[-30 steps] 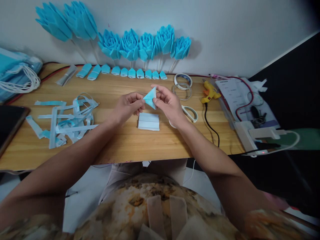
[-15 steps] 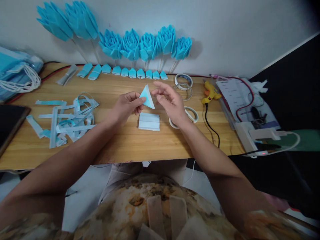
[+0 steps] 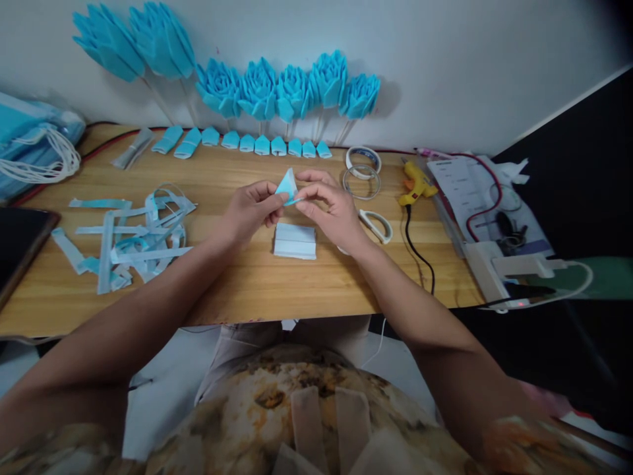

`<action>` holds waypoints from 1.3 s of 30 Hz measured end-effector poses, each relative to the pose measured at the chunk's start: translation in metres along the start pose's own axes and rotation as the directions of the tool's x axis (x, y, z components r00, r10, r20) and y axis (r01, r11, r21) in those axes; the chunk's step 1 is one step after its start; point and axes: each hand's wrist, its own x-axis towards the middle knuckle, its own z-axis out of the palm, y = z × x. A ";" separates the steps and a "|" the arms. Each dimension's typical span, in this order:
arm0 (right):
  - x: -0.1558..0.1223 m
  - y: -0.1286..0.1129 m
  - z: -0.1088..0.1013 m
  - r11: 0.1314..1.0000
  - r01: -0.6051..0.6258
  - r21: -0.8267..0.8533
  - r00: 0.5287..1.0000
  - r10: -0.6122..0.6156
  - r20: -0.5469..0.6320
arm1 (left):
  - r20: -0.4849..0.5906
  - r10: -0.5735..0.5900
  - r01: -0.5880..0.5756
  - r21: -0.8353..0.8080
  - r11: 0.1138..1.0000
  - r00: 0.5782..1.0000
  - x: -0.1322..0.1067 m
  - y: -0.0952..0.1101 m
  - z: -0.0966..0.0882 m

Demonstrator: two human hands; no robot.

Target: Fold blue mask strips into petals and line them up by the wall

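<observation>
Over the middle of the table, a folded light-blue fabric piece (image 3: 286,185), roughly triangular with a pale edge, is pinched in my left hand (image 3: 257,206). My right hand (image 3: 329,206) grips its lower right corner between thumb and forefinger, and that corner is bent over. Below the hands lies a pale, pleated rectangular piece (image 3: 295,241) flat on the wood. Behind them runs a row of small folded blue pieces (image 3: 262,145), each with a pointed top.
Blue fabric flowers (image 3: 260,89) on sticks lean along the wall. Cut strips (image 3: 141,237) lie in a heap at left, by a dark-screened device (image 3: 22,247). Tape rolls (image 3: 363,161), a yellow glue gun (image 3: 416,183) and a power strip (image 3: 487,267) are on the right.
My right hand has moved left and closed on the folded piece's right corner, which is now bent inward. My left hand stays in place, still pinching the piece.
</observation>
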 end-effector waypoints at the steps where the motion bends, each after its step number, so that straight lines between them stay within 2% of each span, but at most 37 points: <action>1: 0.000 0.001 0.000 0.999 -0.024 0.024 1.000 0.024 0.001 | -0.002 0.019 -0.019 0.024 1.000 1.000 0.000 0.000 0.000; 6: 0.000 0.004 0.005 0.984 -0.114 0.135 0.993 0.114 0.007 | 0.010 0.074 -0.075 0.127 0.989 0.997 -0.001 0.000 0.001; 11: 0.000 0.006 0.008 0.952 -0.210 0.223 0.977 0.213 0.008 | 0.026 0.088 -0.090 0.149 0.985 0.996 -0.002 0.002 0.001; 18: 0.000 0.012 0.008 0.906 -0.277 0.321 0.960 0.272 0.061 | 0.031 0.099 -0.103 0.158 0.982 0.995 -0.002 0.000 0.000; 23: 0.000 0.011 0.009 0.886 -0.293 0.360 0.956 0.280 0.090 | 0.033 0.102 -0.106 0.161 0.981 0.994 -0.001 -0.003 0.000; 31: 0.000 0.004 0.009 0.869 -0.306 0.389 0.952 0.287 0.107 | 0.105 0.108 -0.127 0.196 0.972 0.989 0.000 -0.004 -0.001; 39: 0.002 0.002 0.008 0.883 -0.297 0.363 0.955 0.275 0.113 | 0.138 0.038 -0.073 0.260 0.963 0.990 0.000 -0.001 -0.004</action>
